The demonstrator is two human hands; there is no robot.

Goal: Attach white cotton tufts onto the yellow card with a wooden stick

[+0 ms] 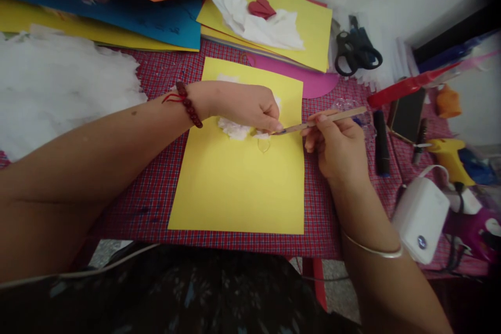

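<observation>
A sheet of yellow paper lies in front of me on the table. Crumpled white tissue pieces sit on its upper part, partly covered by my left hand. That hand is closed, thumb and fingertips pinched low over the paper; what is between them is hidden. My right hand grips a thin wooden stick, whose dark tip meets the left fingertips. Just below that tip, a shiny clear outline of what looks like glue marks the paper beside a small white tissue bit.
White tissue is heaped at left. Coloured sheets and a yellow stack with a red paper heart lie behind. At right are black-handled scissors, a black marker, a yellow glue gun and a white box-shaped device.
</observation>
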